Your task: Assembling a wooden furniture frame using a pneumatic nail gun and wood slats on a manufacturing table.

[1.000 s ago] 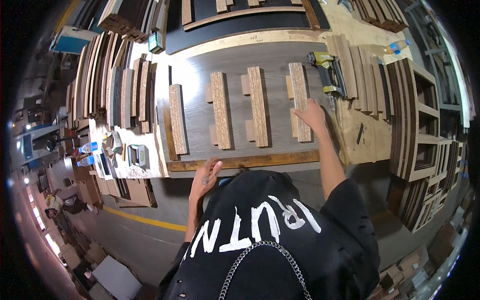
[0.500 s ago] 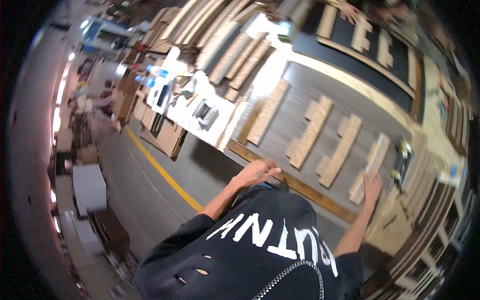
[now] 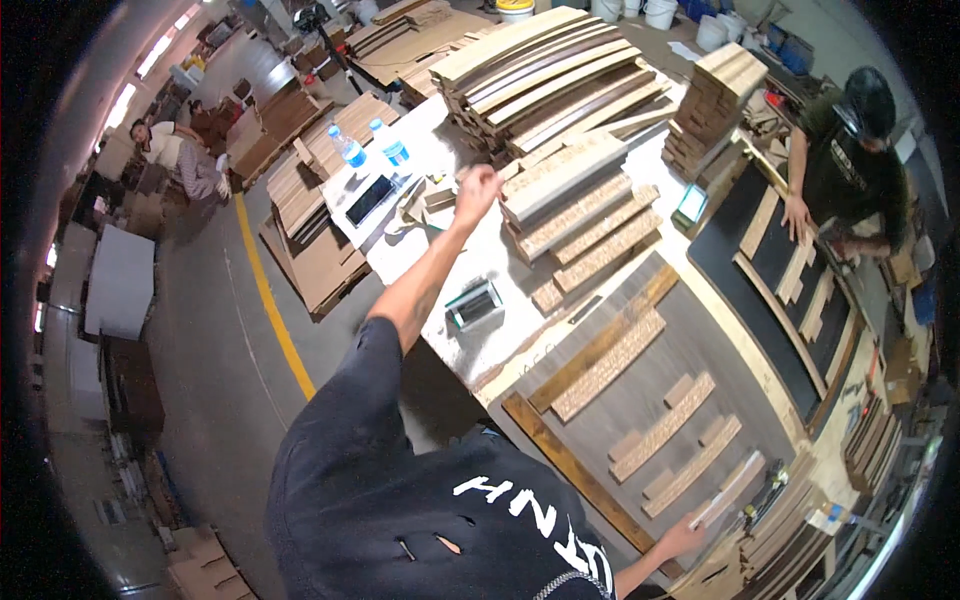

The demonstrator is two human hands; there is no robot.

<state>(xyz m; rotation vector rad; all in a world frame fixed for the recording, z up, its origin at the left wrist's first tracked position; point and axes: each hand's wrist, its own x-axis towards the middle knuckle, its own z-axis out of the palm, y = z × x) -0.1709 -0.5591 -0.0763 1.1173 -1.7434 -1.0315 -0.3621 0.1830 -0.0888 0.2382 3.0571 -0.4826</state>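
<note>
My left hand (image 3: pixel 478 192) reaches out over the white table, beside the left end of a stack of particle-board strips (image 3: pixel 565 185). Its fingers are curled together; what they hold, if anything, I cannot make out. At the lower right, my right hand (image 3: pixel 682 537) grips the near end of a pale strip (image 3: pixel 730 488) lying on a dark grey panel (image 3: pixel 590 440). Further strips with small blocks against their sides, one of them a notched strip (image 3: pixel 665 428), lie in a row on that panel. A brown wooden bar (image 3: pixel 575 470) runs along its near edge.
Bottles (image 3: pixel 390 143), a phone (image 3: pixel 370 200) and a grey metal device (image 3: pixel 474 304) stand on the table. Curved boards (image 3: pixel 550 75) are piled behind. Across the right side a co-worker (image 3: pixel 850 160) handles strips on a black panel (image 3: pixel 740 225). More boards (image 3: pixel 790 520) lie right of my panel.
My left hand has moved from the panel's near edge far forward to the strip stack. The view has swung left and up. My right hand stays at the pale strip's near end.
</note>
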